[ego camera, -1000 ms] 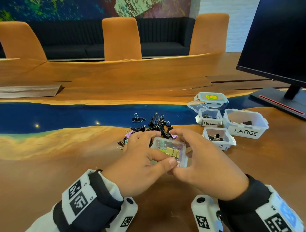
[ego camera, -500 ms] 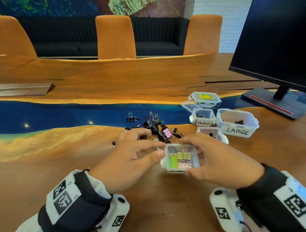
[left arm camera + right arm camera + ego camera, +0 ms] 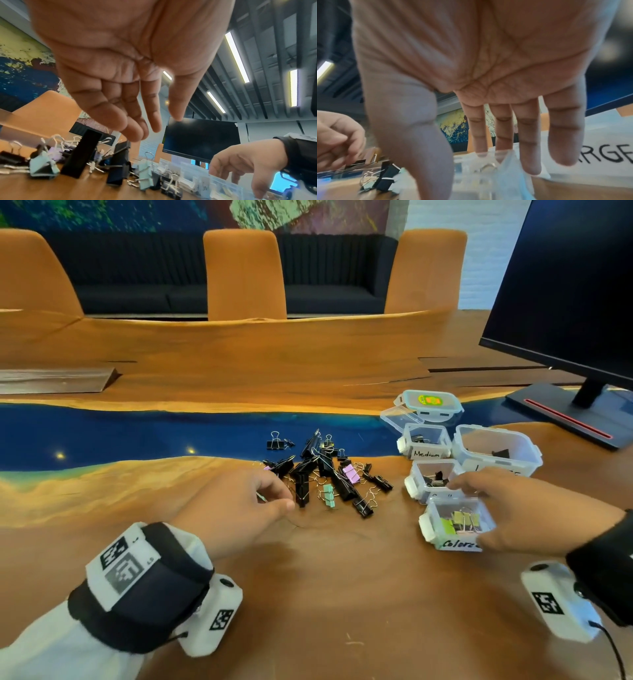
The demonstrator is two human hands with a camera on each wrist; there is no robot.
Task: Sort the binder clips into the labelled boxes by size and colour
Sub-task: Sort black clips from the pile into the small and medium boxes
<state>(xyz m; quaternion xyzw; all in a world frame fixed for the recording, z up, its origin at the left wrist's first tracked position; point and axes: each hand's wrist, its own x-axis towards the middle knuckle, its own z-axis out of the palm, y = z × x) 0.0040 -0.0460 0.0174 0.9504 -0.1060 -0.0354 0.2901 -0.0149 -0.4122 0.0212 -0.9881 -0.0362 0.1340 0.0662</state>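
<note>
From the head camera I cannot read the small-clip box (image 3: 432, 481) label: my right hand's fingers (image 3: 460, 481) lie across its front wall. The "LARGE" box (image 3: 496, 451) label is mostly behind the same fingers, and in the right wrist view it runs off the picture's edge past my little finger. My thumb (image 3: 493, 543) cuts off the end of the word on the coloured-clip box (image 3: 445, 530). In the right wrist view that box, just below my fingertips, is a pale smear. My left hand (image 3: 236, 508) curls near the clip pile (image 3: 325, 470); whether its fingertips touch a clip I cannot tell.
</note>
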